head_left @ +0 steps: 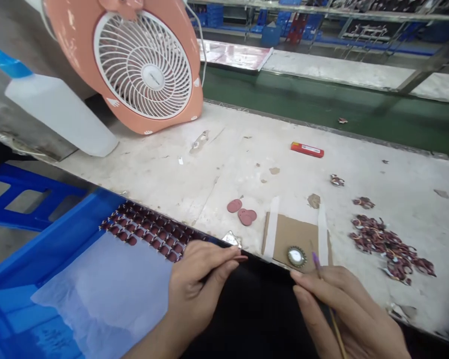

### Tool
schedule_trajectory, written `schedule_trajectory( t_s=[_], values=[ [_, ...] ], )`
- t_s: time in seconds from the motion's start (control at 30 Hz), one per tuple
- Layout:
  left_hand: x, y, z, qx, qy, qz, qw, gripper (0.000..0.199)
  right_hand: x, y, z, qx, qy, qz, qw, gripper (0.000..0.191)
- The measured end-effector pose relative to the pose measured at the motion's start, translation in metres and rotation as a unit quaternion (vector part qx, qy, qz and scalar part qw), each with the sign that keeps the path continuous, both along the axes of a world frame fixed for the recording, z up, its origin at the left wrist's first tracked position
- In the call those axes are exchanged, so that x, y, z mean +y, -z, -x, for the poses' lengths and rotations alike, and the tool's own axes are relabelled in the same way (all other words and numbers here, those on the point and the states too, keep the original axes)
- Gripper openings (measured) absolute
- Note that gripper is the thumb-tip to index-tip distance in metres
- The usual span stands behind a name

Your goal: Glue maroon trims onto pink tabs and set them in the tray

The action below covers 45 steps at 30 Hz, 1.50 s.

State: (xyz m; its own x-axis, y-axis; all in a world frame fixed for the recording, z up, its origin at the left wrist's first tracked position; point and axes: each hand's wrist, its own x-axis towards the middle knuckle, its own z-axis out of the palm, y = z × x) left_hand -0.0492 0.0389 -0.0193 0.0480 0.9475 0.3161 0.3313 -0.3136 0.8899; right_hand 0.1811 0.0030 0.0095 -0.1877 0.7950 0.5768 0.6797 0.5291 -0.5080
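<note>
My left hand (196, 284) is closed at the table edge, thumb and fingertips pinching a small flat reddish piece (241, 258), of which only the end shows. In my right hand (347, 304) lies a thin stick (336, 326) with a purple section near its fine tip, which points up over the cardboard; it looks like a fine brush. Just beyond my right fingertips, a bottle cap (296, 256) with something white and shiny inside rests on a cardboard piece (299, 230) held by white tape. Several flat reddish oval pieces (245, 216) lie beyond my left hand.
To the right is a pile of dark red looped pieces (387, 244). A red stick-shaped box (307, 149) lies farther back. An orange fan (153, 77) and a white bottle (62, 112) stand at left. Below, a blue crate (93, 209) holds rows of dark red pieces and white sheeting.
</note>
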Motion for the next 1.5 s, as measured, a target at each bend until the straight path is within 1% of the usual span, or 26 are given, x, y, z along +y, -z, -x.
schedule_trajectory(
  t_s=[0.03, 0.07, 0.1, 0.13, 0.17, 0.2, 0.27, 0.33, 0.37, 0.43, 0.5, 0.57, 0.63, 0.7, 0.77, 0.83, 0.9, 0.97, 1.03, 1.13, 1.2, 1.3, 1.37, 1.43, 1.5],
  values=[
    [-0.005, -0.007, -0.005, -0.080, 0.002, 0.103, 0.991, 0.026, -0.001, 0.000, 0.002, 0.011, -0.007, 0.025, 1.000, 0.026],
    [-0.010, -0.013, -0.012, -0.148, 0.007, 0.196, 0.969, 0.020, -0.001, 0.000, 0.004, 0.022, -0.014, 0.047, 0.999, 0.023],
    [-0.014, -0.019, -0.018, -0.197, 0.018, 0.272, 0.942, 0.016, 0.000, -0.001, 0.006, 0.036, -0.019, 0.073, 0.996, 0.021],
    [-0.017, -0.023, -0.024, -0.234, 0.026, 0.329, 0.915, 0.016, 0.002, -0.002, 0.008, 0.055, -0.027, 0.096, 0.993, 0.019],
    [-0.020, -0.026, -0.029, -0.263, 0.036, 0.365, 0.892, 0.017, 0.004, -0.004, 0.009, 0.078, -0.035, 0.114, 0.990, 0.017],
    [-0.021, -0.028, -0.033, -0.284, 0.047, 0.391, 0.874, 0.019, 0.006, -0.006, 0.010, 0.103, -0.045, 0.130, 0.985, 0.016],
    [-0.022, -0.030, -0.038, -0.310, 0.080, 0.420, 0.849, 0.020, 0.008, -0.010, 0.007, 0.154, -0.072, 0.174, 0.970, 0.016],
    [-0.020, -0.029, -0.040, -0.318, 0.138, 0.450, 0.823, 0.022, 0.008, -0.014, 0.001, 0.191, -0.114, 0.238, 0.945, 0.018],
    [-0.018, -0.029, -0.040, -0.318, 0.176, 0.472, 0.803, 0.026, 0.008, -0.017, -0.003, 0.200, -0.136, 0.273, 0.931, 0.018],
    [-0.014, -0.025, -0.041, -0.317, 0.252, 0.531, 0.745, 0.039, 0.005, -0.022, -0.011, 0.205, -0.161, 0.316, 0.912, 0.015],
    [-0.012, -0.020, -0.044, -0.316, 0.305, 0.586, 0.680, 0.045, 0.001, -0.026, -0.015, 0.204, -0.163, 0.318, 0.911, 0.011],
    [-0.013, -0.012, -0.050, -0.332, 0.326, 0.622, 0.630, 0.042, -0.003, -0.029, -0.017, 0.209, -0.160, 0.300, 0.917, 0.008],
    [-0.016, -0.005, -0.055, -0.359, 0.331, 0.636, 0.597, 0.039, -0.008, -0.028, -0.018, 0.208, -0.159, 0.280, 0.924, 0.011],
    [-0.020, 0.002, -0.060, -0.382, 0.328, 0.642, 0.578, 0.042, -0.011, -0.023, -0.022, 0.193, -0.126, 0.256, 0.939, 0.026],
    [-0.021, 0.009, -0.062, -0.404, 0.311, 0.638, 0.577, 0.046, -0.012, -0.014, -0.028, 0.176, -0.071, 0.227, 0.955, 0.036],
    [-0.021, 0.013, -0.061, -0.438, 0.280, 0.623, 0.585, 0.044, -0.012, -0.003, -0.036, 0.154, -0.033, 0.179, 0.971, 0.036],
    [-0.019, 0.014, -0.059, -0.470, 0.245, 0.598, 0.601, 0.037, -0.011, 0.007, -0.040, 0.123, -0.015, 0.114, 0.986, 0.033],
    [-0.017, 0.011, -0.058, -0.491, 0.218, 0.568, 0.623, 0.033, -0.009, 0.014, -0.041, 0.096, 0.004, 0.059, 0.994, 0.030],
    [-0.016, 0.006, -0.059, -0.501, 0.190, 0.546, 0.645, 0.032, -0.006, 0.019, -0.039, 0.082, 0.020, 0.029, 0.996, 0.026],
    [-0.016, -0.002, -0.060, -0.499, 0.143, 0.532, 0.669, 0.036, 0.000, 0.024, -0.034, 0.064, 0.026, 0.002, 0.998, 0.025],
    [-0.017, -0.003, -0.061, -0.498, 0.121, 0.525, 0.680, 0.038, 0.002, 0.027, -0.033, 0.057, 0.025, -0.003, 0.998, 0.025],
    [-0.017, 0.001, -0.061, -0.497, 0.127, 0.505, 0.694, 0.034, -0.001, 0.027, -0.034, 0.077, 0.033, 0.004, 0.997, 0.022],
    [-0.017, 0.002, -0.061, -0.493, 0.151, 0.486, 0.706, 0.029, -0.008, 0.022, -0.032, 0.108, 0.048, 0.015, 0.993, 0.022],
    [-0.017, 0.000, -0.061, -0.484, 0.170, 0.470, 0.719, 0.026, -0.015, 0.014, -0.025, 0.173, 0.047, 0.034, 0.983, 0.026],
    [-0.017, -0.006, -0.063, -0.472, 0.169, 0.465, 0.730, 0.024, -0.021, 0.005, -0.016, 0.250, 0.049, 0.043, 0.966, 0.030]
  ],
)
